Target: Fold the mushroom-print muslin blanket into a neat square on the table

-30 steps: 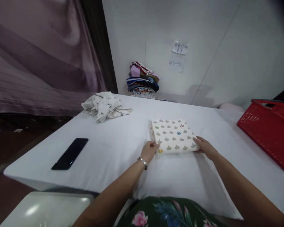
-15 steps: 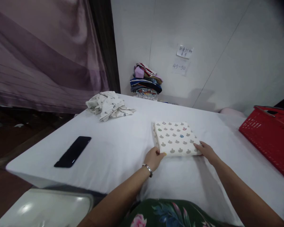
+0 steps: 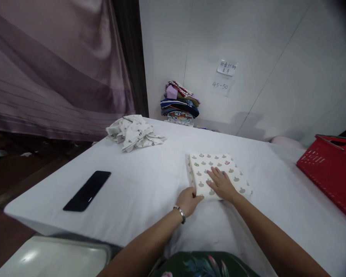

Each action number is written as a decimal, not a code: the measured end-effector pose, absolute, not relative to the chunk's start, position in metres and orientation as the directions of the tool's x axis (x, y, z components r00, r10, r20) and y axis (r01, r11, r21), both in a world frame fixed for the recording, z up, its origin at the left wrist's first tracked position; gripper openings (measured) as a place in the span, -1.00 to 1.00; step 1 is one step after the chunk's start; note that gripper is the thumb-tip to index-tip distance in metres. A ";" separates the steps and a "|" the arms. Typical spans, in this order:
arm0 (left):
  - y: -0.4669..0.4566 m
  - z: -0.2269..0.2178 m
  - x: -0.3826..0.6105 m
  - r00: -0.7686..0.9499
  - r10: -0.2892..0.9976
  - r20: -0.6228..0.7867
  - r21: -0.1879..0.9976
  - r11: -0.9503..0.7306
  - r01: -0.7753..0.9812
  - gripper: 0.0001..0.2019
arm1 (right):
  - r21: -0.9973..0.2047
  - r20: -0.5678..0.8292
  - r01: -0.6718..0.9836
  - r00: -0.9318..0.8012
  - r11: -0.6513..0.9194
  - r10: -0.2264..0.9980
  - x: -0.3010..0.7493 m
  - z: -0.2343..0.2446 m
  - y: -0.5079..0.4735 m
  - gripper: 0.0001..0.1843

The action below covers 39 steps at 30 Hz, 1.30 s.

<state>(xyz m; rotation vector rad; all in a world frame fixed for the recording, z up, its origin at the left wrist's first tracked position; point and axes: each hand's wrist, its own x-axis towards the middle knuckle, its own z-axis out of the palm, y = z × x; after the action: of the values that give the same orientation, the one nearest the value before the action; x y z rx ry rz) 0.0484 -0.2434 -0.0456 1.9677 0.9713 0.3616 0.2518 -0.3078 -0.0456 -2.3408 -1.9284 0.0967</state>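
A folded white cloth [image 3: 219, 169] printed with small grey and coloured shapes lies flat on the white table [image 3: 150, 181]. My right hand [image 3: 221, 184] rests flat on top of it, fingers stretched out. My left hand [image 3: 188, 200], with a bracelet at the wrist, pinches the cloth's near left corner with curled fingers.
A crumpled white patterned garment [image 3: 132, 132] lies at the far left of the table. A black phone [image 3: 87, 190] lies near the left edge. A stack of folded clothes [image 3: 180, 103] stands against the wall. A red basket [image 3: 331, 169] sits at the right.
My right hand has moved from the cloth's right edge onto its top and now lies flat. My left hand stays at the near left corner.
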 end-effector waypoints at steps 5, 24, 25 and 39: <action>-0.207 -0.042 0.060 0.618 0.740 -0.267 0.918 0.000 0.397 -0.71 | -0.209 -0.024 0.950 0.232 -0.231 0.973 0.253 -0.037 -0.306 -0.36; -0.167 -0.052 0.100 0.457 0.873 -0.168 0.936 -0.005 0.353 -0.84 | -0.350 0.009 0.890 0.314 -0.292 0.949 0.231 -0.040 -0.252 -0.38; -0.170 -0.051 0.101 0.458 0.876 -0.152 0.943 -0.010 0.332 -0.82 | -0.370 -0.003 0.882 0.312 -0.291 0.950 0.231 -0.038 -0.252 -0.38; -0.157 -0.058 0.100 0.448 0.874 -0.189 0.914 -0.011 0.406 -0.72 | -0.535 0.236 0.821 0.372 -0.200 0.898 0.210 -0.044 -0.226 -0.45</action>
<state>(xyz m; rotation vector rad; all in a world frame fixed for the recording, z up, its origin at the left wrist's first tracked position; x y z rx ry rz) 0.1004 -0.1565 -0.0576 1.6179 1.1384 0.5404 0.2105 -0.2262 -0.0438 -2.0484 -1.4773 0.1697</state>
